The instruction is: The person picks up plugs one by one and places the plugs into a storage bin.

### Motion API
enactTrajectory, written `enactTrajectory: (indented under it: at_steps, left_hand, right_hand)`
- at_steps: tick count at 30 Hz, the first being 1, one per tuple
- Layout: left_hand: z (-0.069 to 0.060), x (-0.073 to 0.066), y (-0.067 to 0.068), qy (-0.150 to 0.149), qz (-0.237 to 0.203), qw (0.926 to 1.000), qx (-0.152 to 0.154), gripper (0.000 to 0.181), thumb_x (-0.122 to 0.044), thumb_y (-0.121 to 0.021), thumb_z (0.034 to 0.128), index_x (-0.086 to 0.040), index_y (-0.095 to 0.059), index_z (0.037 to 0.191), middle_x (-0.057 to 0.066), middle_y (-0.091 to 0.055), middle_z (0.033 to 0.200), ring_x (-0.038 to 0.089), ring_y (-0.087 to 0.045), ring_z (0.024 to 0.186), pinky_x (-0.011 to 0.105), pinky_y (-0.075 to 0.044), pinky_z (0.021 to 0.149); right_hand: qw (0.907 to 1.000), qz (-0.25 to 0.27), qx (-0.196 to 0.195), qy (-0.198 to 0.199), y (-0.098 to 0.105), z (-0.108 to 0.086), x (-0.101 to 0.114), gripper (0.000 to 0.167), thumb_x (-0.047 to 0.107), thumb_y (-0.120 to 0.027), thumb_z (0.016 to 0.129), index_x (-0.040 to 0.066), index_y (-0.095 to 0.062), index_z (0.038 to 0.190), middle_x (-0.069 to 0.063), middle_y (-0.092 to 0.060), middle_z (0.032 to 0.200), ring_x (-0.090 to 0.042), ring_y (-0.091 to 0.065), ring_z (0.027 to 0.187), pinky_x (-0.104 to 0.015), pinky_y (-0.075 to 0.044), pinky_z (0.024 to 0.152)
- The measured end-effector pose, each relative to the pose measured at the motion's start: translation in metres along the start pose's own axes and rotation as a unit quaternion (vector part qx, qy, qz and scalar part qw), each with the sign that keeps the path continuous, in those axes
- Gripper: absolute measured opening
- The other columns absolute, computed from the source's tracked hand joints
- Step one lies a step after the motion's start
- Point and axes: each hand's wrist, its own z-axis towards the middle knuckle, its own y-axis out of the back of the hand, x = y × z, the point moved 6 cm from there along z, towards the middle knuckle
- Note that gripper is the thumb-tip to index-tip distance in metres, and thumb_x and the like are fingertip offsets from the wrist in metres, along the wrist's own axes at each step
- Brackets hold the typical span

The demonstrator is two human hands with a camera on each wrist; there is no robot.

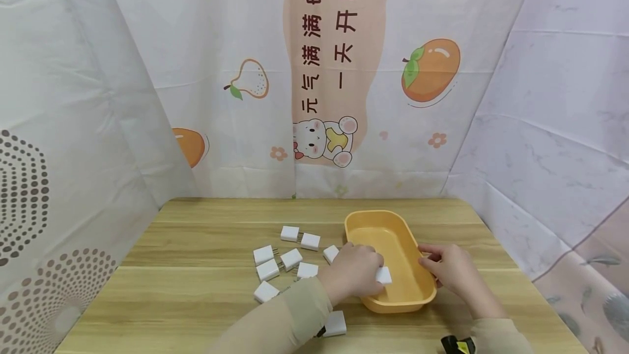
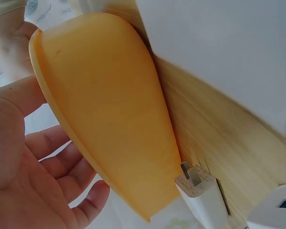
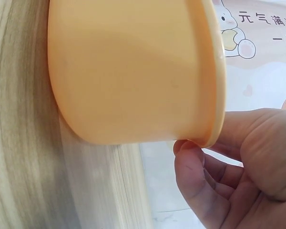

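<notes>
My left hand (image 1: pixel 355 271) reaches over the near left side of a yellow-orange plastic bin (image 1: pixel 399 307). Between its fingers and thumb it holds a white charger plug (image 1: pixel 384 275) above the bin's inside. In the left wrist view the bin's wall (image 2: pixel 109 100) hides that plug, and the fingers of the left hand (image 2: pixel 38 157) curl past the rim. On the far side, my right hand (image 1: pixel 454 267) pinches the bin's right rim; in the right wrist view, thumb and finger of the right hand (image 3: pixel 229 167) grip the rim's edge.
Several white charger plugs (image 1: pixel 267 270) lie scattered on the wooden table (image 1: pixel 187 277) left of the bin. Another plug (image 1: pixel 335 323) lies near the front, beside the left forearm. One plug (image 2: pixel 200 195) shows its prongs close to the bin. A patterned curtain (image 1: pixel 236 124) hangs behind the table.
</notes>
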Motion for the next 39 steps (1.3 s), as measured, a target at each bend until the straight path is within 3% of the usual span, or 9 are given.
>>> enactTrajectory:
  at_steps: [9, 19, 26, 31, 39]
  left_hand:
    - [-0.001, -0.001, -0.003, -0.004, 0.011, 0.9999, -0.004, 0.029, -0.040, -0.078, 0.0824, -0.028, -0.076, 0.109, -0.015, -0.067, 0.098, 0.006, -0.061, 0.086, 0.033, -0.043, 0.075]
    - [-0.002, -0.002, -0.002, -0.004, 0.004, 1.0000, -0.005, 0.030, -0.037, -0.078, 0.0829, -0.027, -0.077, 0.112, -0.015, -0.068, 0.100, 0.005, -0.060, 0.085, 0.033, -0.042, 0.075]
    - [-0.006, 0.003, 0.003, 0.000, -0.007, 1.0000, -0.006, 0.034, -0.038, -0.076, 0.0845, -0.028, -0.075, 0.117, -0.014, -0.069, 0.111, 0.007, -0.064, 0.099, 0.036, -0.046, 0.083]
    - [-0.014, 0.010, 0.011, -0.003, -0.029, 0.9994, -0.019, 0.034, -0.039, -0.074, 0.0889, -0.026, -0.074, 0.120, -0.011, -0.068, 0.117, 0.010, -0.064, 0.108, 0.045, -0.048, 0.095]
    - [-0.035, 0.026, 0.028, 0.008, -0.065, 0.9971, -0.040, 0.035, -0.041, -0.073, 0.0900, -0.023, -0.074, 0.120, -0.009, -0.068, 0.117, 0.009, -0.062, 0.110, 0.040, -0.046, 0.096]
  right_hand:
    - [1.0000, 0.000, 0.003, 0.000, 0.001, 0.000, 0.002, 0.037, 0.006, -0.070, 0.093, -0.009, -0.066, 0.126, -0.004, -0.069, 0.082, -0.019, -0.062, 0.054, -0.033, -0.055, 0.049]
    - [1.0000, 0.001, 0.001, -0.003, 0.001, 0.000, 0.001, 0.037, 0.006, -0.071, 0.093, -0.008, -0.066, 0.126, -0.004, -0.068, 0.081, -0.019, -0.062, 0.054, -0.034, -0.056, 0.050]
    - [0.9999, 0.004, 0.002, -0.011, 0.000, 0.000, 0.001, 0.037, 0.006, -0.071, 0.093, -0.007, -0.066, 0.127, -0.005, -0.069, 0.083, -0.019, -0.062, 0.054, -0.034, -0.056, 0.050]
    - [1.0000, 0.006, -0.001, -0.007, 0.000, 0.001, 0.001, 0.037, 0.006, -0.071, 0.093, -0.008, -0.066, 0.126, -0.006, -0.070, 0.083, -0.019, -0.062, 0.054, -0.034, -0.056, 0.050]
    - [1.0000, -0.002, 0.000, -0.005, 0.000, 0.001, 0.000, 0.037, 0.007, -0.071, 0.093, -0.007, -0.066, 0.127, -0.005, -0.069, 0.082, -0.019, -0.062, 0.054, -0.033, -0.055, 0.049]
